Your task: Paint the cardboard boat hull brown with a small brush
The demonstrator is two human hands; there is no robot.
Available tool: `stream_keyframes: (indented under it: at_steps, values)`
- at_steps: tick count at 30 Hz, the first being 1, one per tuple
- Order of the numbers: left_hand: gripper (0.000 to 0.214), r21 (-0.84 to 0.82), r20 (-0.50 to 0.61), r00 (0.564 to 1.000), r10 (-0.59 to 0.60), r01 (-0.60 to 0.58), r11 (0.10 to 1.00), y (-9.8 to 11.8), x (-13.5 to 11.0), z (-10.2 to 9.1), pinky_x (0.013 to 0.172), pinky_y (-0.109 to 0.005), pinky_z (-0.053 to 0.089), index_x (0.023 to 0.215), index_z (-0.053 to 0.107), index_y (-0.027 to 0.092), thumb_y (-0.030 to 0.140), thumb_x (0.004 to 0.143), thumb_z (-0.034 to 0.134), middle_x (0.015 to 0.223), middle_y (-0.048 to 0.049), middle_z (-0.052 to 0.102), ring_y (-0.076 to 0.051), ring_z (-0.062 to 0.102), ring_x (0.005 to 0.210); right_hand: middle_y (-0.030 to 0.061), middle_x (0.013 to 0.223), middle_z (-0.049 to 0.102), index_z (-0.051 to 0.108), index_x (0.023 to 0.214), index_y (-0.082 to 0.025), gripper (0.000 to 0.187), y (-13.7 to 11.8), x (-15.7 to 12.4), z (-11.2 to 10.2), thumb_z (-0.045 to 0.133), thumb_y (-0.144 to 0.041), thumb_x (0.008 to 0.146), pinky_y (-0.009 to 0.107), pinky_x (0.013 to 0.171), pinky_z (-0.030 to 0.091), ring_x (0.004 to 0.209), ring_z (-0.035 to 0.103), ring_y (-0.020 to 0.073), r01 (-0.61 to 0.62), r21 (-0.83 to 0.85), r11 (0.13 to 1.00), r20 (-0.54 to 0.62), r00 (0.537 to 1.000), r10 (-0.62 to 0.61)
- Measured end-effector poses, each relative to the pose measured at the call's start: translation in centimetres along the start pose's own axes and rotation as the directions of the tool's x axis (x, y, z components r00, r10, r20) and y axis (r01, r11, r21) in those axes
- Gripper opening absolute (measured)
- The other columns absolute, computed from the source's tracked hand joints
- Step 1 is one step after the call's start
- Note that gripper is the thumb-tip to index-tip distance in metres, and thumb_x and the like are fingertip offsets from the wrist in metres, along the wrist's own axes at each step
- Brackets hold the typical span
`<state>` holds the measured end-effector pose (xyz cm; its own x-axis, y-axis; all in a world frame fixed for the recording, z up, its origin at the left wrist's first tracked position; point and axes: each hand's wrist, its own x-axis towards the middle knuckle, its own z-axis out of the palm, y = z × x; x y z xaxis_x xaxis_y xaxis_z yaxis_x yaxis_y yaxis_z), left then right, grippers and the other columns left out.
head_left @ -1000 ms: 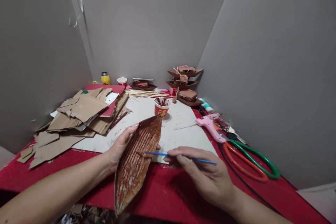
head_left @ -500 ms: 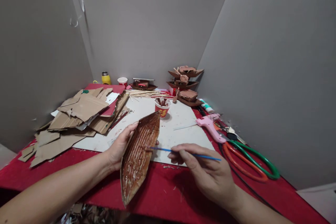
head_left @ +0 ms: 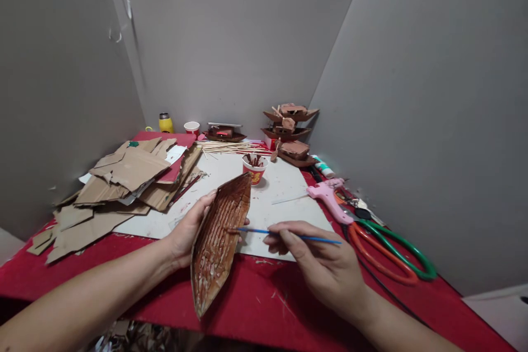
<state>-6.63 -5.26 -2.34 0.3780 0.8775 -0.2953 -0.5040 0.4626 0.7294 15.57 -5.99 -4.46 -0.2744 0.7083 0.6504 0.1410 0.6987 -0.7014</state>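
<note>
A model boat hull (head_left: 216,247), made of what looks like cardboard, is tilted with its ribbed inside towards me. Glossy brown paint coats much of that inside. My left hand (head_left: 190,229) grips the hull by its left side, with fingertips showing past the right edge. Between the thumb and fingers of my right hand (head_left: 319,261) is a thin blue paintbrush (head_left: 305,237), whose tip touches the inside of the hull near its right edge. Just behind the hull stands a red and white paper cup (head_left: 254,169) with brown paint streaks around its inside.
Cardboard scraps (head_left: 127,170) are heaped on the left. Thin wooden sticks (head_left: 231,147) and finished-looking model boats (head_left: 295,151) lie at the back. On the right are a pink glue gun (head_left: 330,198) and large scissors (head_left: 396,253). White paper (head_left: 289,209) covers part of the red table.
My right hand and the paintbrush have shifted slightly up and left, with the brush tip moving a little along the hull. The hull has moved only slightly in my left hand.
</note>
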Motion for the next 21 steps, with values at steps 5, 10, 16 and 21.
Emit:
stream_keyframes:
  at_steps: [5, 10, 16, 21]
  values:
    - [0.052, -0.009, 0.016, 1.000, -0.019, 0.019, 1.000, -0.1, 0.0, -0.2, 0.059, -0.029, 0.057, 0.094, 0.075, 0.006, 0.048, 0.096, 0.044, 0.083, -0.0157, 0.079, -0.021, 0.073, 0.062, 0.0052, 0.078, 0.077, 0.071, 0.101, -0.019, 0.016, 0.6, 0.2, -0.1, 0.056, -0.025, 0.098, 0.027, 0.061, 0.063, 0.063, 0.073, 0.0163, -0.009, -0.070, 0.998, -0.147, 0.989, -0.001]
    - [0.058, -0.010, 0.008, 0.999, -0.048, 0.048, 0.999, 0.1, 0.0, -0.1, 0.060, -0.029, 0.056, 0.099, 0.075, 0.005, 0.054, 0.095, 0.044, 0.086, -0.0174, 0.078, -0.022, 0.073, 0.063, 0.0068, 0.082, 0.078, 0.071, 0.103, -0.018, 0.015, 0.9, 0.1, -0.2, 0.059, -0.024, 0.096, 0.030, 0.063, 0.063, 0.066, 0.074, 0.0184, 0.004, -0.121, 0.993, -0.161, 0.987, -0.024]
    - [0.055, -0.044, 0.049, 0.999, -0.020, 0.023, 0.999, 0.0, -0.1, 0.3, 0.066, -0.030, 0.057, 0.101, 0.074, 0.007, 0.045, 0.100, 0.033, 0.083, -0.0173, 0.078, -0.022, 0.073, 0.068, 0.0049, 0.083, 0.077, 0.069, 0.106, -0.019, 0.015, 1.4, -0.1, -0.3, 0.059, -0.018, 0.096, 0.028, 0.067, 0.062, 0.069, 0.074, 0.0164, 0.009, -0.155, 0.988, -0.163, 0.986, -0.034]
    - [0.058, -0.024, 0.023, 1.000, -0.022, 0.022, 0.999, 0.0, 0.0, 0.2, 0.063, -0.027, 0.056, 0.102, 0.073, 0.006, 0.044, 0.101, 0.029, 0.083, -0.0188, 0.078, -0.020, 0.073, 0.066, 0.0052, 0.084, 0.077, 0.069, 0.108, -0.019, 0.016, 1.3, -0.1, -0.2, 0.057, -0.020, 0.097, 0.028, 0.066, 0.063, 0.069, 0.074, 0.0160, 0.009, -0.138, 0.990, -0.139, 0.990, -0.028]
